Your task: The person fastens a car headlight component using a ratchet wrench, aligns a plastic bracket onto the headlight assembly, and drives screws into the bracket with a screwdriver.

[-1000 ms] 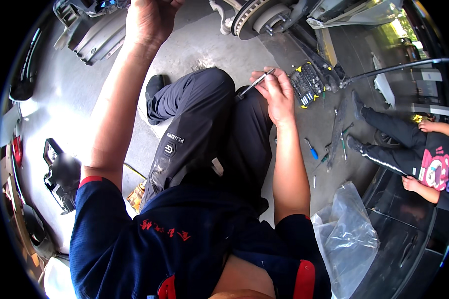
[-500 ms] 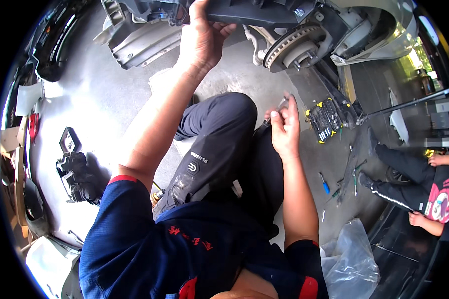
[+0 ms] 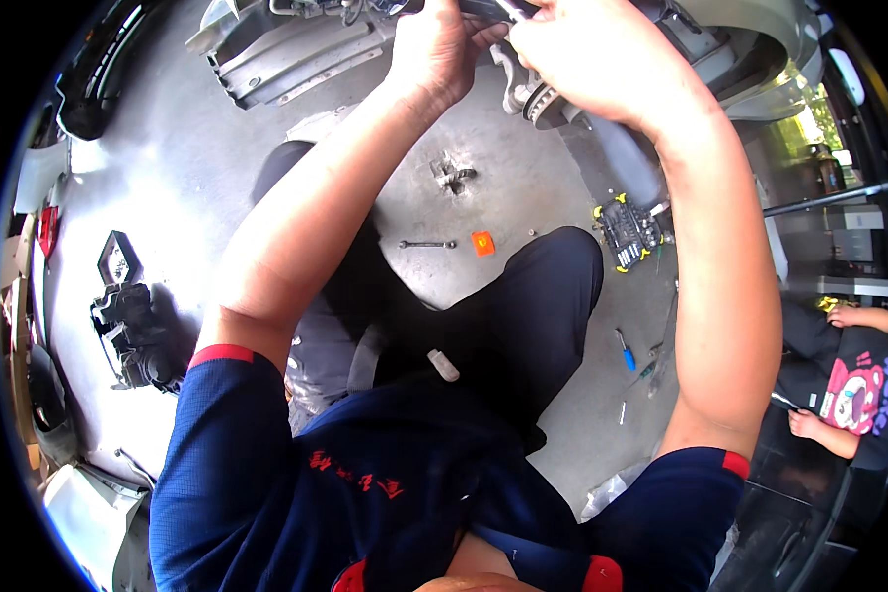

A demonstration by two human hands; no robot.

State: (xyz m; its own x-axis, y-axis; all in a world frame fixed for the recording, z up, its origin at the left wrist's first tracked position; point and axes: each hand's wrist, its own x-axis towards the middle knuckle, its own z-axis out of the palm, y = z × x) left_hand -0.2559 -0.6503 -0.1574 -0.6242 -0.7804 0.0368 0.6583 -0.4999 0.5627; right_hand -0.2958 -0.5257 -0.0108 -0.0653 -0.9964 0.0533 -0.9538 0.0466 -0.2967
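Observation:
Both my hands are raised to the car's open front end at the top edge. My left hand (image 3: 432, 54) is closed around a black plastic part (image 3: 483, 8), its fingers curled beneath it. Close beside it, my right hand (image 3: 572, 47) grips a silver metal tool (image 3: 510, 9), of which only a short shiny length shows; its exact kind is cut off by the frame. My right forearm passes in front of the brake disc (image 3: 541, 103), leaving its left edge in sight. A metal crossmember (image 3: 301, 61) lies to the left of my left hand.
On the floor are a combination wrench (image 3: 427, 244), an orange square piece (image 3: 482, 244), a socket set (image 3: 625, 234) and a blue-handled screwdriver (image 3: 627, 352). A black assembly (image 3: 136, 340) lies left. Another person (image 3: 839, 385) is at the right, near a long bar (image 3: 834, 197).
My right hand has risen from beside my knee to the car, bringing the metal tool next to my left hand. My left hand stays on the black part. My knees have spread apart.

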